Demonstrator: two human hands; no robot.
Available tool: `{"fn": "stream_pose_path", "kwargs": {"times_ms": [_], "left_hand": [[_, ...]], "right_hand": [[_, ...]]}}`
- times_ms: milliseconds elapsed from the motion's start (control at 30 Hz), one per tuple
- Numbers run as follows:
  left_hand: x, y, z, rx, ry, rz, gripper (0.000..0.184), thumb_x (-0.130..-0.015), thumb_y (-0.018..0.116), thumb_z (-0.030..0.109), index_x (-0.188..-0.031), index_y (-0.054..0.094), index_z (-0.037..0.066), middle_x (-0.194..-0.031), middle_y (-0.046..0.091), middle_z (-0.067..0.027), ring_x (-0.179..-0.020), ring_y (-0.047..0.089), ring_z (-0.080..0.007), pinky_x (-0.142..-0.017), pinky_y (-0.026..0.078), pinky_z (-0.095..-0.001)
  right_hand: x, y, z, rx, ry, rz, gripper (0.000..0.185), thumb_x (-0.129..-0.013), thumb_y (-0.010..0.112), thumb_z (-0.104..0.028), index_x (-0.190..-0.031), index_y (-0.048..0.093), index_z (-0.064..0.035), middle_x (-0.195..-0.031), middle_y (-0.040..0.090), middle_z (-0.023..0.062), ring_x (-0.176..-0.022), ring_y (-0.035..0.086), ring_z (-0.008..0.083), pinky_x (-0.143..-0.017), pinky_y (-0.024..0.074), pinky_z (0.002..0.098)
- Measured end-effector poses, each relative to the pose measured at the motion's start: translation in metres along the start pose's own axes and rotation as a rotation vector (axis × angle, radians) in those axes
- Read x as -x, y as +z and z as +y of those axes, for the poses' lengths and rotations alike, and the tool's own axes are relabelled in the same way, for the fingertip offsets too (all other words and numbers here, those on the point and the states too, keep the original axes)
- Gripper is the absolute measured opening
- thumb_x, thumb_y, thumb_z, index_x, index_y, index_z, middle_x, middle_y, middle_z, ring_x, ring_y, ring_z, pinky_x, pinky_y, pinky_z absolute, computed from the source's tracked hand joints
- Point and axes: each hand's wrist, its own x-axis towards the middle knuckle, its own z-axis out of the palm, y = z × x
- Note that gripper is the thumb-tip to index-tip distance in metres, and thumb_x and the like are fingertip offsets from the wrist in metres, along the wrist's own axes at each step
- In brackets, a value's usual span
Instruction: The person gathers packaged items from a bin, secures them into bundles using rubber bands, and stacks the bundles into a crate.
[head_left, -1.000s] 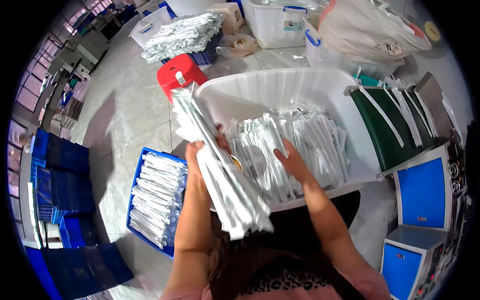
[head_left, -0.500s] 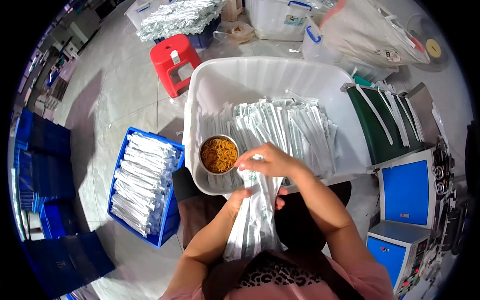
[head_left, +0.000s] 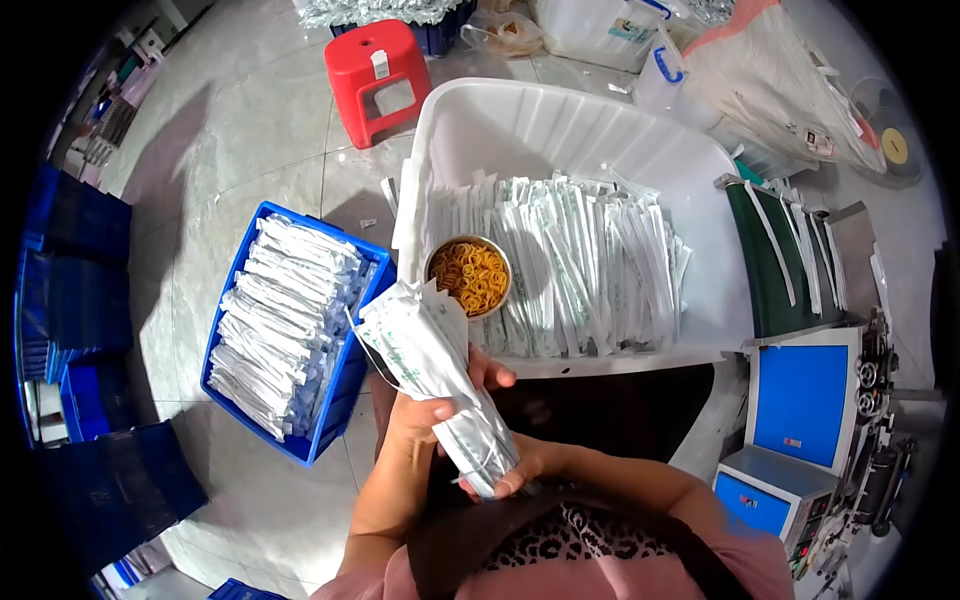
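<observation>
A bundle of white wrapped packets [head_left: 425, 350] slants in front of my body. My left hand [head_left: 425, 415] is wrapped round its middle, with the thumb across the top. At the bundle's lower end, my right hand [head_left: 522, 468] grips the packets. A round metal bowl of yellow-brown rubber bands [head_left: 470, 277] sits just beyond the bundle, inside the large white tub [head_left: 570, 105]. Many loose white packets [head_left: 570, 260] lie side by side in that tub. Left of the tub, a blue crate [head_left: 320, 440] holds stacked bundles of the same packets [head_left: 285, 320].
A red stool [head_left: 375, 75] stands behind the tub on the left. To the right are a green conveyor belt [head_left: 765, 260] and a machine with blue panels [head_left: 800, 405]. Blue crates [head_left: 85, 320] are stacked at the far left. A large sack [head_left: 770, 90] lies at the back right.
The bundle has swung from upright near my body to slanting up and left. My right hand has moved from beside the bowl down to the bundle's lower end.
</observation>
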Motion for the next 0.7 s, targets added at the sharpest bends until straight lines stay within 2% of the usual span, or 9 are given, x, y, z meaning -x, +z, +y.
{"fn": "stream_pose_path", "kwargs": {"times_ms": [100, 167, 200, 233, 300, 367, 433, 600, 700], "left_hand": [[0.013, -0.021, 0.009, 0.209, -0.122, 0.008, 0.064, -0.057, 0.075, 0.010, -0.111, 0.042, 0.008, -0.076, 0.049, -0.0062, -0.071, 0.053, -0.0226, -0.068, 0.044, -0.0355], [0.021, -0.032, 0.019, 0.200, -0.023, 0.004, 0.066, -0.055, 0.075, 0.007, -0.111, 0.039, 0.010, -0.070, 0.047, -0.0043, -0.063, 0.051, -0.0196, -0.061, 0.041, -0.0321], [0.027, -0.035, 0.025, 0.186, 0.001, 0.080, 0.065, -0.055, 0.073, 0.006, -0.110, 0.039, 0.010, -0.070, 0.047, -0.0043, -0.063, 0.050, -0.0195, -0.061, 0.041, -0.0317], [0.031, -0.037, 0.030, 0.167, 0.028, 0.152, 0.064, -0.055, 0.072, 0.005, -0.110, 0.040, 0.010, -0.070, 0.047, -0.0043, -0.062, 0.049, -0.0194, -0.060, 0.040, -0.0313], [0.036, -0.042, 0.031, 0.147, 0.040, 0.330, 0.057, -0.056, 0.064, 0.001, -0.108, 0.041, 0.006, -0.071, 0.048, -0.0060, -0.064, 0.050, -0.0199, -0.060, 0.041, -0.0314], [0.033, -0.037, 0.028, 0.001, 0.002, 0.428, 0.055, -0.057, 0.063, 0.005, -0.108, 0.043, 0.007, -0.071, 0.046, -0.0046, -0.062, 0.046, -0.0174, -0.059, 0.038, -0.0296], [0.031, -0.041, 0.027, -0.017, -0.027, 0.412, 0.055, -0.057, 0.063, 0.005, -0.109, 0.043, 0.007, -0.073, 0.047, -0.0056, -0.063, 0.047, -0.0186, -0.059, 0.039, -0.0307], [0.026, -0.043, 0.027, -0.069, -0.049, 0.388, 0.055, -0.058, 0.064, 0.004, -0.108, 0.043, 0.006, -0.073, 0.047, -0.0055, -0.065, 0.049, -0.0189, -0.060, 0.042, -0.0309], [0.016, -0.030, 0.024, -0.127, -0.085, 0.416, 0.051, -0.057, 0.064, 0.004, -0.104, 0.046, 0.003, -0.075, 0.050, -0.0070, -0.066, 0.051, -0.0202, -0.062, 0.044, -0.0308]], "right_hand": [[-0.007, 0.006, -0.005, -0.125, 0.038, 0.008, 0.057, -0.066, 0.072, -0.031, -0.107, 0.050, 0.0000, -0.098, 0.056, 0.0101, -0.089, 0.054, 0.0156, -0.081, 0.0421, 0.0272], [-0.016, -0.003, -0.030, 0.599, -0.030, 0.203, 0.060, -0.071, 0.071, -0.032, -0.114, 0.047, 0.0010, -0.103, 0.056, 0.0112, -0.095, 0.052, 0.0144, -0.082, 0.0422, 0.0289], [-0.024, -0.016, -0.040, 0.722, -0.277, 0.255, 0.056, -0.077, 0.067, -0.029, -0.118, 0.045, 0.0015, -0.103, 0.058, 0.0103, -0.095, 0.054, 0.0150, -0.081, 0.0438, 0.0298], [-0.032, -0.040, -0.051, 0.652, -0.247, 0.528, 0.043, -0.080, 0.063, -0.023, -0.115, 0.051, -0.0005, -0.100, 0.061, 0.0081, -0.092, 0.056, 0.0145, -0.078, 0.0455, 0.0296], [-0.054, -0.090, -0.074, 1.493, -0.397, 1.019, 0.020, -0.080, 0.057, -0.014, -0.096, 0.063, -0.0046, -0.090, 0.062, 0.0083, -0.081, 0.061, 0.0218, -0.069, 0.0477, 0.0354], [-0.068, -0.122, -0.081, 1.810, -0.315, 1.054, 0.016, -0.078, 0.055, -0.009, -0.090, 0.065, -0.0060, -0.086, 0.061, 0.0090, -0.080, 0.059, 0.0267, -0.068, 0.0473, 0.0375], [-0.077, -0.131, -0.087, 2.210, 0.112, 0.901, 0.016, -0.075, 0.053, -0.005, -0.086, 0.065, -0.0077, -0.087, 0.060, 0.0101, -0.084, 0.058, 0.0269, -0.072, 0.0465, 0.0378], [-0.070, -0.124, -0.087, 2.040, 0.083, 1.002, 0.016, -0.075, 0.052, -0.005, -0.084, 0.065, -0.0075, -0.090, 0.059, 0.0130, -0.086, 0.057, 0.0288, -0.076, 0.0444, 0.0393], [-0.073, -0.131, -0.081, 1.635, -0.129, 1.187, 0.012, -0.076, 0.054, -0.009, -0.083, 0.064, -0.0065, -0.087, 0.060, 0.0127, -0.085, 0.057, 0.0286, -0.073, 0.0449, 0.0386]]}}
